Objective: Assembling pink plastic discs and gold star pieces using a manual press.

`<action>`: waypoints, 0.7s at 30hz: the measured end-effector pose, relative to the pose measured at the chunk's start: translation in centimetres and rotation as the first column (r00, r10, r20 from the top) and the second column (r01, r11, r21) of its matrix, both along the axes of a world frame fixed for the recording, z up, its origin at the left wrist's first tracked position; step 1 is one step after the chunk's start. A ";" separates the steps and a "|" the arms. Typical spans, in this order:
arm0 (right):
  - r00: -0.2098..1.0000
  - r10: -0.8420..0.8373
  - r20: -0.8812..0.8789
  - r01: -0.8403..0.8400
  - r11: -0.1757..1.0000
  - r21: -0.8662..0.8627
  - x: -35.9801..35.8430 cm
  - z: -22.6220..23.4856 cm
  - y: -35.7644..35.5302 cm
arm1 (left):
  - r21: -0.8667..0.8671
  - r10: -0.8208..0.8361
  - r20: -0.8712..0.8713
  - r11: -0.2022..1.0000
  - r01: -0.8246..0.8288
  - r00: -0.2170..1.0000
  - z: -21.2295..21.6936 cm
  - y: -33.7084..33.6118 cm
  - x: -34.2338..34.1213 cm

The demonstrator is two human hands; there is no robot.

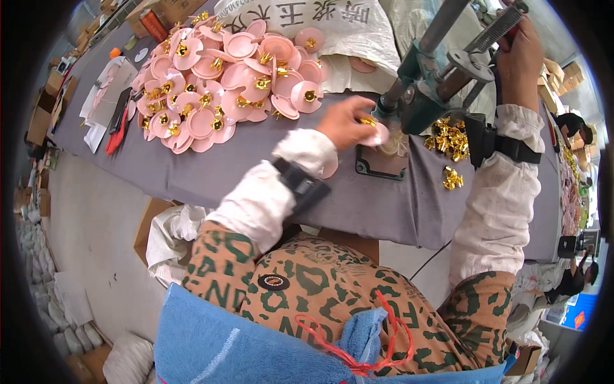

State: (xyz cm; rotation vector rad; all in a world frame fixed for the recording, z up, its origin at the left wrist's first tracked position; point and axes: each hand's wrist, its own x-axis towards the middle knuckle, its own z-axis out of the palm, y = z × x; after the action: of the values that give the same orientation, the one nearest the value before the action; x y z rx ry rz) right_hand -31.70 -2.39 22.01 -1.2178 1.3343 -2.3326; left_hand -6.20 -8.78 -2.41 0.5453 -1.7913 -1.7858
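My left hand [347, 123] is closed on a pink disc [378, 136] with a gold fitting, beside the column of a green hand press [409, 105]. My right hand [521, 61] is raised at the right of the press, its fingers wrapped round the lever, which they mostly hide. To the right of the press base [382, 171] lies a heap of shiny gold fittings [451, 139], with a smaller cluster of gold fittings [453, 178] nearer me. A large pile of pink discs [240, 48], many bearing gold fittings, spreads over the left of the table.
The table has a grey cloth [256, 173]. A white woven sack [364, 38] with printing lies behind the press. Red-handled scissors or pliers [117, 131] and white paper [96, 125] lie far left. Below stands a carton holding white sacking [173, 237]. Other people [572, 281] are at far right.
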 end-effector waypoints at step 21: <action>0.994 0.034 -0.101 -0.031 0.999 0.027 0.0 0.1 -0.1 | -0.657 0.351 0.742 0.552 0.513 0.572 1.6 1.1 9.5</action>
State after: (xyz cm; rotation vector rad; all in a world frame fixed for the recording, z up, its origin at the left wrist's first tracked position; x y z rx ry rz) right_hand -31.67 -2.53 22.08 -1.3564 1.3607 -2.2520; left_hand 3.35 -7.68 -0.82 0.9450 -3.0626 -0.3460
